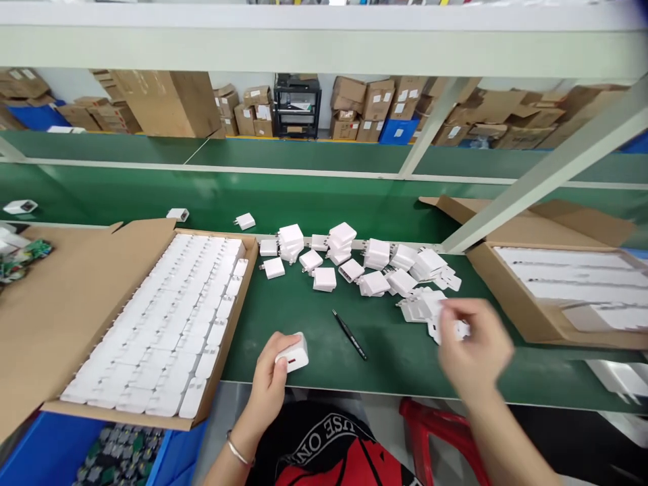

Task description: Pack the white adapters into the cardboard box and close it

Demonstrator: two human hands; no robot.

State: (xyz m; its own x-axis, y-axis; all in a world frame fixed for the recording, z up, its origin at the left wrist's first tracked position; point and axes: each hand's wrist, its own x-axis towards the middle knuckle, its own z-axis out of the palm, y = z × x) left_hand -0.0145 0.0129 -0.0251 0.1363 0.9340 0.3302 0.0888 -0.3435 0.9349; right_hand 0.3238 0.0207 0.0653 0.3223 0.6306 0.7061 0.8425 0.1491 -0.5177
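My left hand (271, 374) is closed around a white USB charger (294, 354), whose port faces toward me above the front edge of the green bench. Smeared by motion, my right hand (476, 344) has its fingers drawn together beside a heap of thin white plates (424, 305). Something white shows at its fingertips, but I cannot make out what it is. A black pen (349, 335) lies on the bench between my hands. Behind it, several white charger bodies (324, 278) with metal prongs are scattered and partly stacked.
At left an open carton (223, 378) is packed with rows of chargers. Another open carton (526, 317) at right holds white pieces. A slanted metal post (536, 169) and an overhead beam (324, 50) frame the bench. Below are a blue bin (175, 449) with circuit boards and a red stool (435, 425).
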